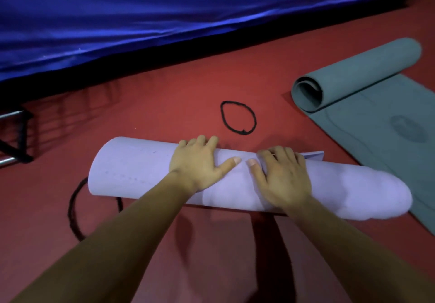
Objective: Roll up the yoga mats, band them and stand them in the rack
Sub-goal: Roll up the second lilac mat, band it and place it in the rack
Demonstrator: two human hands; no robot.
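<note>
The lilac mat (131, 168) is seen fully rolled and lying across the red floor (164, 95), just in front of the person. It is pressed down by the left hand (196, 162) and the right hand (283, 176), set side by side near the middle of the roll; the fingers are spread and laid flat over the top, pinning the mat rather than clenched round it. A corner of the loose outer edge (313, 155) is visible past the right hand. One black band (222, 114) lies on the floor just beyond the roll, and a second band (71, 206) is partly trapped under its left end. Banding is judged to be the next step. If one hand is lifted to reach a band, the roll could spring open, since the free edge is held only by pressure. The half-rolled green mat (367, 67) nearby is not yet done, and the rack (18, 135) is only glimpsed at the left edge.
</note>
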